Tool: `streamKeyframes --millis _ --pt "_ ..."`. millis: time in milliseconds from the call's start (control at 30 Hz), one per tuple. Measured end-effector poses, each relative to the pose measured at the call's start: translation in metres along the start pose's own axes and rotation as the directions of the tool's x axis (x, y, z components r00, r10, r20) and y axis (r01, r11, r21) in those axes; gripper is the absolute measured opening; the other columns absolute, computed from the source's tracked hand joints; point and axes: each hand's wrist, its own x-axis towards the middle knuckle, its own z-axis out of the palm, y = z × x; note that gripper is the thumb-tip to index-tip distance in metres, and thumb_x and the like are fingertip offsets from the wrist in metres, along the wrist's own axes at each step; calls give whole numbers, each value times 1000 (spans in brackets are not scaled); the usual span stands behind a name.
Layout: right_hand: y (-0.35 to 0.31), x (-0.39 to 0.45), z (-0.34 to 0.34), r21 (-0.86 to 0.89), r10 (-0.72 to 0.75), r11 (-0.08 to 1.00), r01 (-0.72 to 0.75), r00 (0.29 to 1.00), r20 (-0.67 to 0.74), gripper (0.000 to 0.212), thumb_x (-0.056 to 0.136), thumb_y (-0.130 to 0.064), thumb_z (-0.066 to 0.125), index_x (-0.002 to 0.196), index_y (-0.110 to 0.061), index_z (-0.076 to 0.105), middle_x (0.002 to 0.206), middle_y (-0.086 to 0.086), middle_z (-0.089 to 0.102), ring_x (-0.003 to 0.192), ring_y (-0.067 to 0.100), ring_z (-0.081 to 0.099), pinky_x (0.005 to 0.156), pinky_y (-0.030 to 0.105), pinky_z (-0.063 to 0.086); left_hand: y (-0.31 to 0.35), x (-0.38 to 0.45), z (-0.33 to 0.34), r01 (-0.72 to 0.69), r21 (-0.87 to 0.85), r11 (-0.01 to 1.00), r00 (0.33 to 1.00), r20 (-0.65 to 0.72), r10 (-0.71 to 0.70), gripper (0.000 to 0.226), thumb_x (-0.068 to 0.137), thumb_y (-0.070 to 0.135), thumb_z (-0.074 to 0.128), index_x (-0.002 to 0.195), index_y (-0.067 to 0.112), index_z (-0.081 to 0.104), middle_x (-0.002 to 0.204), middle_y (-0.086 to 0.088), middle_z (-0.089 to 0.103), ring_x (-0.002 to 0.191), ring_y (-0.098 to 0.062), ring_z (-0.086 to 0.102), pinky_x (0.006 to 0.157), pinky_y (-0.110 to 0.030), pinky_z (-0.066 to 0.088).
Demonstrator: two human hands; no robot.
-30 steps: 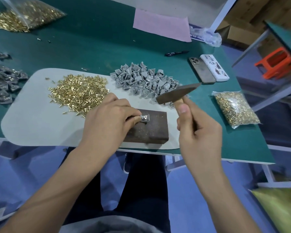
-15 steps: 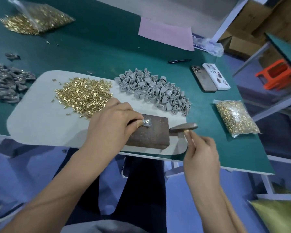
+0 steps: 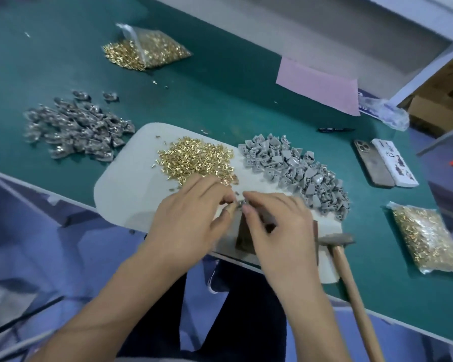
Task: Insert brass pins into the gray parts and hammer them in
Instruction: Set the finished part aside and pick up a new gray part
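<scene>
On the green table point(image 3: 220, 74) in front of you lies a pale mat point(image 3: 131, 189). A loose heap of brass pins point(image 3: 196, 163) sits on the mat's far left part, and just to its right a heap of gray parts point(image 3: 293, 168) runs toward the mat's right edge. Well to the left, off the mat, is a pile of darker, shiny gray pieces point(image 3: 76, 129). A clear bag of brass pins point(image 3: 147, 49) lies open at the far side of the table, with some spilled beside it, and a second bag of pins point(image 3: 429, 239) lies at the right, near the table's front edge. Two phones point(image 3: 385, 163) lie side by side beyond that bag, a dark pen point(image 3: 335, 130) is near them, and a pink sheet point(image 3: 319, 87) lies further back.

The hammer point(image 3: 336, 239) is down on the mat's right end, its head just beside the dark block point(image 3: 243, 239), its wooden handle running off the table's front edge toward you. Your hands cover most of the block.

Your left hand point(image 3: 191, 218) and right hand point(image 3: 277, 226) meet above the block's far end, backs up, fingers curled inward. Their fingertips close on one small gray part point(image 3: 239, 203) between them, thumbs below it. The part is mostly hidden, and whether a pin sits in it cannot be told.
</scene>
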Motion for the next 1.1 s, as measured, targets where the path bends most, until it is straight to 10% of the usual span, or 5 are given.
streamKeyframes --millis 300,467,867,1100 --pt "-86 51 101 78 -129 991 112 955 268 11 92 -22 70 94 -32 74 93 -18 71 97 17 55 89 37 40 -94 -34 -51 370 118 922 920 -183 -346 8 85 30 70 92 27 68 89 14 61 91 -13 50 55 -31 46" --pt "-117 68 143 49 -144 990 135 927 348 9 93 -25 66 95 -31 73 96 -11 68 101 18 51 93 39 42 -128 -40 -69 506 158 848 856 -216 -470 5 88 35 72 92 32 70 87 14 62 92 -11 50 54 -12 24" --pt "-131 95 171 -17 -110 992 122 944 309 11 94 -29 65 101 -33 73 98 -11 70 100 18 53 87 38 45 -150 -20 -75 580 107 808 808 -203 -553 18 94 42 57 108 37 66 99 12 63 94 -11 59 64 -33 48" --pt "-137 99 164 27 -124 992 121 950 286 17 98 -29 62 112 -30 71 99 -8 69 100 18 52 86 37 45 -136 -27 -85 581 65 811 804 -199 -560 2 92 41 61 91 39 59 85 21 59 75 11 48 50 -16 24"
